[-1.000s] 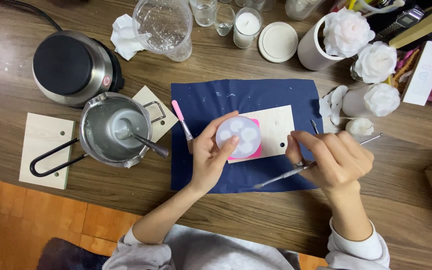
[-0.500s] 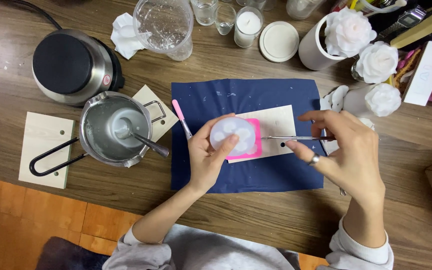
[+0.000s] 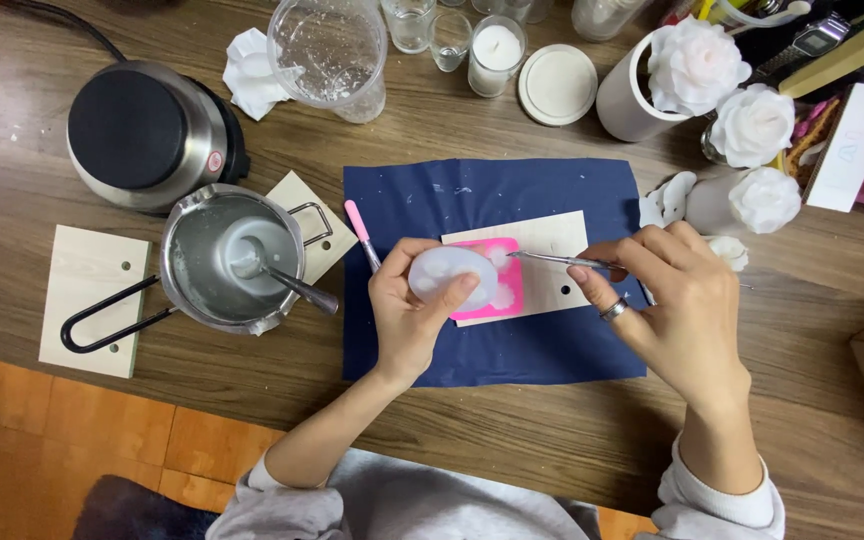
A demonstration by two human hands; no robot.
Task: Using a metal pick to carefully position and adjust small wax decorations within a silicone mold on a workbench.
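My left hand [image 3: 414, 320] grips a pale translucent round mould [image 3: 447, 272], tilted up off a pink mould [image 3: 508, 290] that lies on a light wooden board [image 3: 554, 235]. My right hand [image 3: 677, 305] pinches a thin metal pick [image 3: 552, 259] whose tip points left at the pink mould, close to the pale one. Board and moulds rest on a dark blue cloth [image 3: 552, 190]. A pink-handled tool [image 3: 362, 232] lies on the cloth just left of my left hand.
A steel melting pot [image 3: 235, 258] with a spoon stands on wooden blocks at left, a round hot plate [image 3: 144, 135] behind it. A clear measuring jug [image 3: 334, 55], small glasses, a white candle [image 3: 498, 52], a lid [image 3: 557, 85] and white wax roses [image 3: 752, 125] line the back and right.
My right hand has lifted the metal pick from low on the cloth and turned its tip left to the pink mould. My left hand has tilted the pale mould up and shifted it slightly left.
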